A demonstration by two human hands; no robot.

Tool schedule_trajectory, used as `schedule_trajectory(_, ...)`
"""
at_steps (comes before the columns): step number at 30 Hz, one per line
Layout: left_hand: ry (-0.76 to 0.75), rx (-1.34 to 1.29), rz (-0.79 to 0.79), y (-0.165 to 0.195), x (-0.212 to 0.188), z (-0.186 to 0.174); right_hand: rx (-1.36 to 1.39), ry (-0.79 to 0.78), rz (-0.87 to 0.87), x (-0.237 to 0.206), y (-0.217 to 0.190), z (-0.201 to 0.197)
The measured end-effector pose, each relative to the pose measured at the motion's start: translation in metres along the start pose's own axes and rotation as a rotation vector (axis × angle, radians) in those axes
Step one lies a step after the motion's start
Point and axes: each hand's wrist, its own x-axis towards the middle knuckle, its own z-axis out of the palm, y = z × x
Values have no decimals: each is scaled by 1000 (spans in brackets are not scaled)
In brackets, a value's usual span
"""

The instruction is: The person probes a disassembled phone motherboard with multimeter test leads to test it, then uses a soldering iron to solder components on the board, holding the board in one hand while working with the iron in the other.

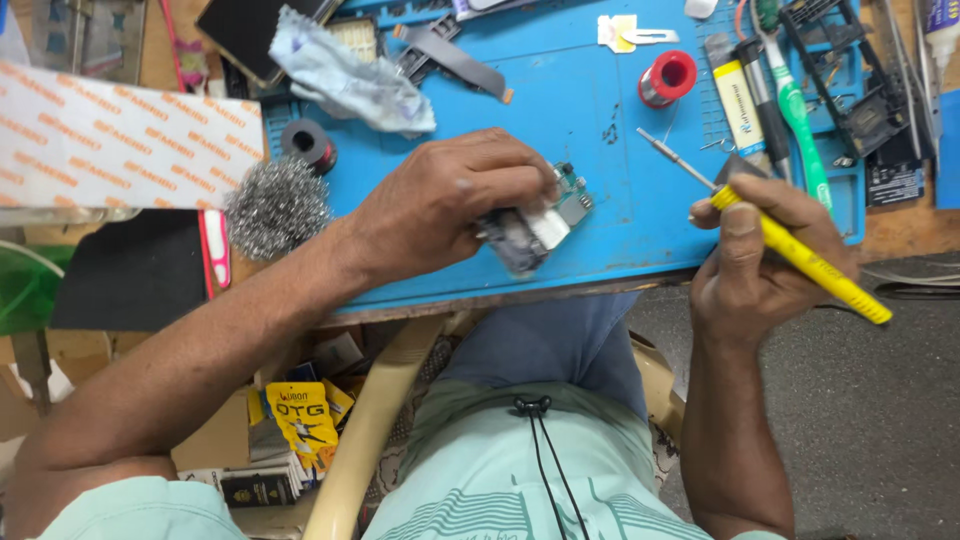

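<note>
Small green circuit board point(572, 190), grey-taped, left-held

Work mat point(560, 110): blue. Soldering iron point(805, 262) handle: yellow; solder spool point(667, 78): red; circuit board point(572, 190): green. Wire-wool ball point(277, 207): silver-grey; toothbrush point(800, 120): green; shirt point(500, 480): pale green, striped.

matt blue mat point(590, 150); wiry metal wool point(277, 208)
</note>
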Motion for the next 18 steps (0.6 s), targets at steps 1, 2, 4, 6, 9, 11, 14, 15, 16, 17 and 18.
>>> schedule_trajectory(1,13,-36,4,-5,2,2,-3,13,5,-2,1,1)
schedule_trajectory(2,24,-70,6,-9,2,3,11,27,13,-2,2,2)
schedule_trajectory(4,15,-103,23,-15,-1,5,18,38,33,-3,3,2)
schedule_trajectory(6,-3,-93,57,-19,-6,6,17,22,36,-3,3,1)
schedule_trajectory(9,-31,-48,104,-20,-9,8,48,15,17,-3,4,0)
schedule_trajectory(11,-10,-20,100,-20,-11,7,36,21,16,-4,6,1)
schedule_trajectory(14,5,11,81,-20,-12,5,-9,24,12,-7,6,2)
schedule_trajectory(15,6,21,73,-21,-13,5,-19,21,12,-7,6,2)
schedule_trajectory(16,7,4,69,-21,-14,5,-28,18,12,-7,5,3)
schedule_trajectory(17,10,-12,63,-22,-15,6,-31,11,16,-6,4,3)
schedule_trajectory(18,12,-29,55,-22,-16,6,-34,0,21,-5,1,5)
